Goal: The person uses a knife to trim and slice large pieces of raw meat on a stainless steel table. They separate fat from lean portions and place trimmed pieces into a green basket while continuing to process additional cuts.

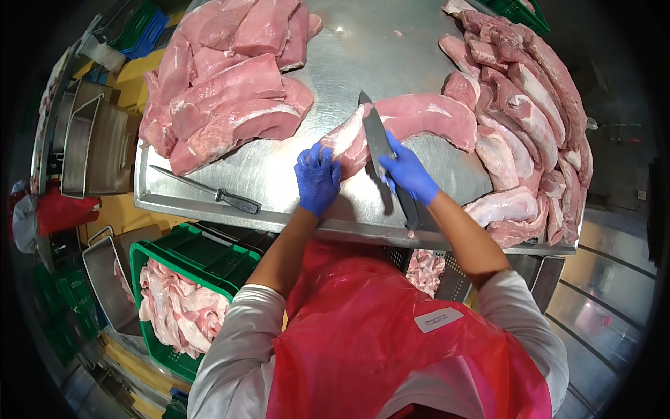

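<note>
R hand (412, 173), blue-gloved, has fingers wrapped round the handle of a knife (377, 133), blade across the long meat strip (426, 115) nr its L end; L hand (317, 183), also gloved, has bent fingers on that end, can't tell if they're pinching it. Strip lies mid metal table (363, 42), btwn trimmed cuts (244, 84) at L and a meat pile (534, 112) at R, its R end touching the latter. Sharpening steel (234, 200) lies nr the table's front edge, L of L hand, w/ a green crate (146, 328) of trimmings (181, 307) below.
</note>
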